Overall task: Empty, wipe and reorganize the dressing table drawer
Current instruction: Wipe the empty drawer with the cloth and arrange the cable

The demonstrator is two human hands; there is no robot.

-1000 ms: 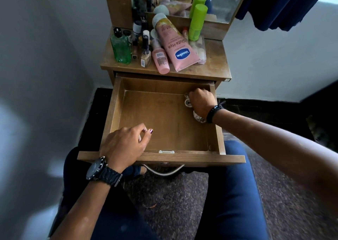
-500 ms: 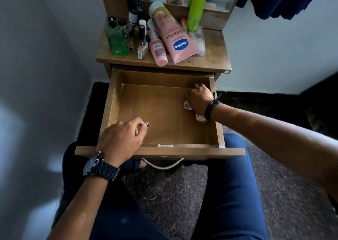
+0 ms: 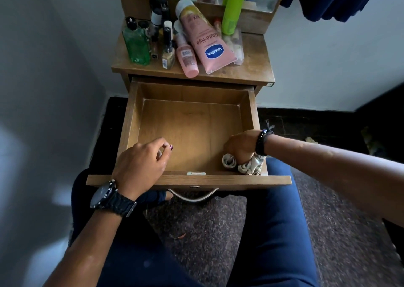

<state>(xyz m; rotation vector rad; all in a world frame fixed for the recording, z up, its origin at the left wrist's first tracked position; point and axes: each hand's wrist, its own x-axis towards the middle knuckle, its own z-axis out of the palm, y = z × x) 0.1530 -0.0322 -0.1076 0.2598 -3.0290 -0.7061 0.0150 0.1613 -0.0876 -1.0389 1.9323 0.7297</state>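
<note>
Seated before the pulled-out drawer (image 3: 192,133), knees in blue trousers under its front. Left hand (image 3: 142,166) resting on the drawer's near-left rim, fingers loosely curled, gripping nothing visible. Right hand (image 3: 240,148) down in the drawer's near-right corner, fist closed around a crumpled patterned cloth (image 3: 244,166) pressed to the floor. Rest of drawer bare. Beyond the drawer, tabletop (image 3: 253,66) crowded with a pink Vaseline tube (image 3: 207,46), green bottle (image 3: 136,43), lime can (image 3: 232,9).

One drawer (image 3: 131,120), one cloth (image 3: 244,166), two hands, two pink tubes, one green bottle (image 3: 136,44).
</note>
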